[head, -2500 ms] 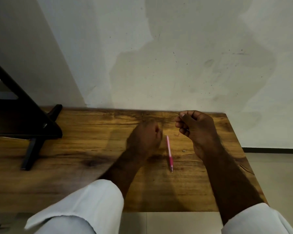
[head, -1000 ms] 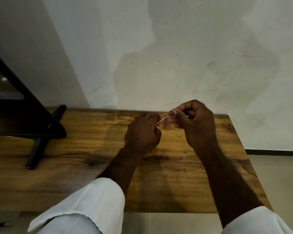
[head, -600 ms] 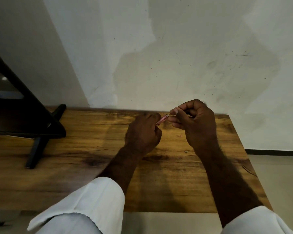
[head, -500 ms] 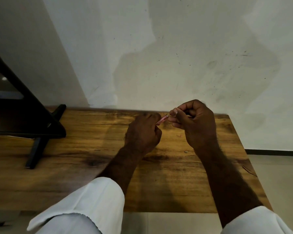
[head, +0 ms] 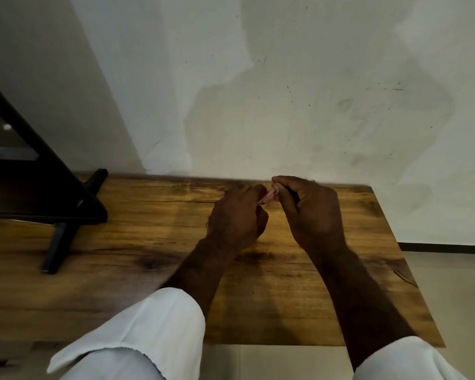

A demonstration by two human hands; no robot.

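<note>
Both hands are raised over the far middle of a wooden table (head: 154,242). A thin pink pen (head: 268,198) spans the small gap between them; only a short piece of it shows. My left hand (head: 236,218) curls round its lower end, with the back of the hand toward me. My right hand (head: 310,212) pinches the upper end between thumb and fingertips. Most of the pen is hidden inside the two fists.
A black stand (head: 66,215) with slanted legs sits on the table's left part. A stained white wall (head: 285,91) rises directly behind the table. The table's right edge drops to a tiled floor (head: 455,297). White sleeves cover both forearms near the bottom.
The pen lay flat on the table between the hands 2.5 s ago; now both hands hold it up. Over the last second the hands have drifted slightly closer together.
</note>
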